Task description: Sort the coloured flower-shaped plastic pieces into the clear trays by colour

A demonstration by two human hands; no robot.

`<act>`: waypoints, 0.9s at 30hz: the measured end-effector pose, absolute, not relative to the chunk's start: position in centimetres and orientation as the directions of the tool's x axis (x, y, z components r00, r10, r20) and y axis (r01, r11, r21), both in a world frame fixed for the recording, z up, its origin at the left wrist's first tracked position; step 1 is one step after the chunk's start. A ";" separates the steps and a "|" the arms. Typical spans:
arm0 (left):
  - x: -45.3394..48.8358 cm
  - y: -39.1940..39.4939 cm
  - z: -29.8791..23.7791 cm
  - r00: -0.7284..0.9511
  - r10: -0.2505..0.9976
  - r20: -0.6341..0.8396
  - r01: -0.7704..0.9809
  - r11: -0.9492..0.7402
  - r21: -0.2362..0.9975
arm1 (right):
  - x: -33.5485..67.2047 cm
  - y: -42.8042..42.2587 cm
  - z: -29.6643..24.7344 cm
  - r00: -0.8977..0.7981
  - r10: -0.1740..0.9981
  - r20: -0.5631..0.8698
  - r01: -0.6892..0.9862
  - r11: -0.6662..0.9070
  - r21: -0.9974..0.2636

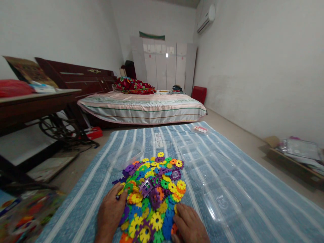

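A heap of flat plastic snowflake-shaped building pieces (154,189) in yellow, green, purple, blue and orange lies on a blue striped cloth (227,158). My left hand (111,211) rests palm down on the heap's left edge, fingers stretched over the pieces. At the heap's near right edge, my right hand (188,224) lies flat, its fingers touching the pieces. Neither hand grips anything. Two purple window-like square pieces (146,187) sit near the heap's middle.
A clear plastic compartment tray (215,172) lies right of the heap, and a clear lid (125,155) to its upper left. A bed (141,106) stands beyond the cloth, a dark table (32,101) on the left, and a cardboard box (293,157) at the right wall.
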State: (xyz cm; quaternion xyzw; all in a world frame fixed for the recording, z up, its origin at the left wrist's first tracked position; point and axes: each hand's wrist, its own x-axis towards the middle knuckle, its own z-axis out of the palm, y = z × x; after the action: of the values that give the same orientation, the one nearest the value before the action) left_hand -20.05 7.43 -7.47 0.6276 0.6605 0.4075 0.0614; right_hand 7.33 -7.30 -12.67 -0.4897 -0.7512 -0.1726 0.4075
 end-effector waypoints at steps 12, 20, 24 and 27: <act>-20.3 7.6 -7.8 -0.197 0.885 0.423 0.788 -0.114 0.605 | 7.1 -7.5 -12.2 -0.177 0.619 0.765 0.863 0.472 -0.182; -19.7 7.0 -7.2 -0.194 0.883 0.428 0.784 -0.122 0.609 | 7.2 -8.9 -9.8 -0.156 0.684 0.713 0.864 0.444 -0.237; -19.2 6.5 -6.7 -0.180 0.898 0.402 0.794 -0.109 0.599 | 7.4 -9.6 -8.3 -0.156 0.718 0.679 0.848 0.449 -0.280; -18.9 6.3 -6.6 -0.178 0.899 0.400 0.797 -0.106 0.594 | 7.5 -9.8 -7.9 -0.151 0.733 0.664 0.842 0.447 -0.302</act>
State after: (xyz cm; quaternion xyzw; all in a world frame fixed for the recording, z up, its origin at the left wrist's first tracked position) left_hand -18.93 6.27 -6.58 0.6375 0.6653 0.3828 0.0664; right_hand 7.50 -9.83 -7.91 -0.5210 -0.7554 -0.0697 0.3913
